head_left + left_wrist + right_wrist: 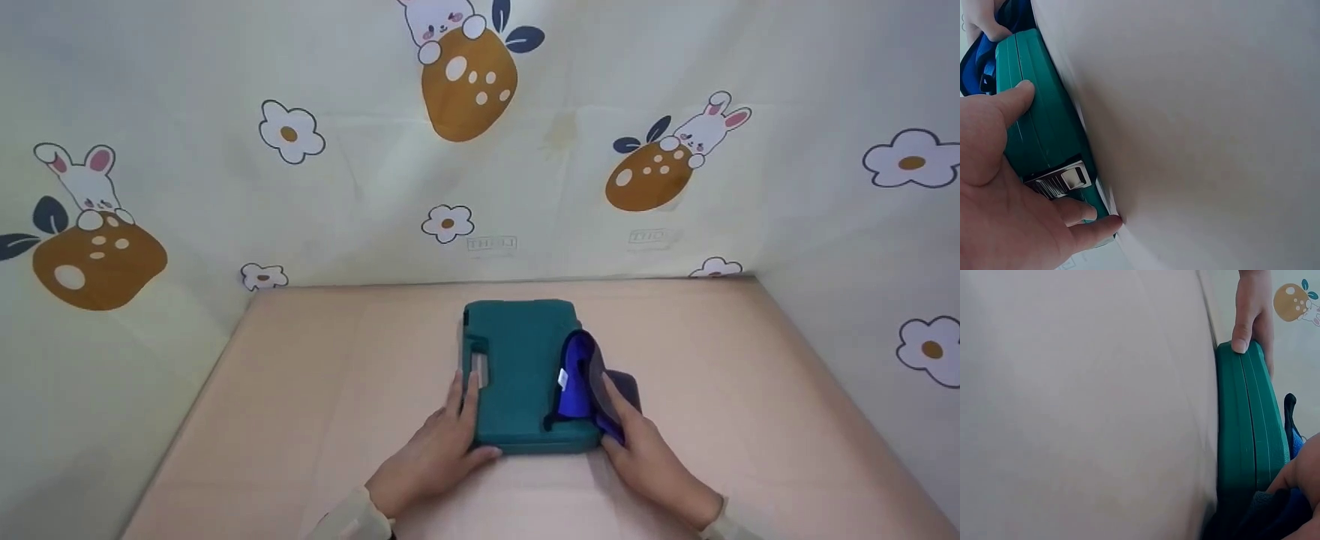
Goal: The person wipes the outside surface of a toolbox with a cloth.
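A dark green hard plastic case (517,390) lies flat on the table, with a notch in its left side. My left hand (431,450) is at its near left corner, fingers stretched along the left side and thumb against the front edge. In the left wrist view, a black and white striped label (1053,185) shows on the case beside the palm. My right hand (649,457) grips a blue and dark grey fabric wrap (577,379) at the case's right side. The wrap is folded upward, with a white tag (562,379), and partly overlaps the case top.
Pinkish-beige covering spreads over the table (345,360) around the case. A pale curtain (360,195) printed with rabbits and flowers rises behind the table and along both sides.
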A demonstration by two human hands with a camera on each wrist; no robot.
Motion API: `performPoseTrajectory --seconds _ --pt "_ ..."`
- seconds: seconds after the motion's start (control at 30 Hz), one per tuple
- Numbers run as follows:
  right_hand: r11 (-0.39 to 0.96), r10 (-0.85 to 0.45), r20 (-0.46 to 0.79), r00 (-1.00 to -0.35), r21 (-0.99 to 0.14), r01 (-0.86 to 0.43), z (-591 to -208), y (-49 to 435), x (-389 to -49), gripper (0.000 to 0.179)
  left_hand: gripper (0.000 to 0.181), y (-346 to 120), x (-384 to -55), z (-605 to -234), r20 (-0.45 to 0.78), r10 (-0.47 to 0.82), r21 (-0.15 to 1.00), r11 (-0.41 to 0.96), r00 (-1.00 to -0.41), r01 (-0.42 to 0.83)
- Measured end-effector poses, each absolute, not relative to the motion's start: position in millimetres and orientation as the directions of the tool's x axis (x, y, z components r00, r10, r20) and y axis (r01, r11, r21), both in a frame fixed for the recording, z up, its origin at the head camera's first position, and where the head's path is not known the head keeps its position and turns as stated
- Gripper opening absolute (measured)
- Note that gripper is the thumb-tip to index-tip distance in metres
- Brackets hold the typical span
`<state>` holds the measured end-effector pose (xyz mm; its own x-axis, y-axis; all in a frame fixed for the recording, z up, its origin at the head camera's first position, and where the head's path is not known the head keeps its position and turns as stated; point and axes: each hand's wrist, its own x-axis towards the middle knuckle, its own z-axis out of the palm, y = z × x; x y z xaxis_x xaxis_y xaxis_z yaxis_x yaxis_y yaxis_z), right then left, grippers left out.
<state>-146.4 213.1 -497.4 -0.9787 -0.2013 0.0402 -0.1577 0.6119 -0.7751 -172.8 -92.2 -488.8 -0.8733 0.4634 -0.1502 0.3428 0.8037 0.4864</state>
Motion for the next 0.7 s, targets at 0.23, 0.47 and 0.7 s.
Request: performPoseTrajectory --seconds 0.23,0.47,0.7 --pt "0.608 -0.221 0.074 -0.973 -0.77 -0.197 -499 214 -143 0.085 0.113 -96 -173 -487 -0.156 0.471 0.52 0.786 -0.868 0.333" --pt "0.619 -0.224 0.025 -0.974 -0.768 -0.163 -498 213 -137 0.086 0.119 -103 -175 -484 -0.174 0.462 0.579 0.762 -0.87 0.289" --pt "0.609 -0.221 -0.019 -0.975 -0.784 -0.122 -494 212 -128 0.086 0.118 -102 -174 -483 -0.181 0.454 0.565 0.774 -0.872 0.285"
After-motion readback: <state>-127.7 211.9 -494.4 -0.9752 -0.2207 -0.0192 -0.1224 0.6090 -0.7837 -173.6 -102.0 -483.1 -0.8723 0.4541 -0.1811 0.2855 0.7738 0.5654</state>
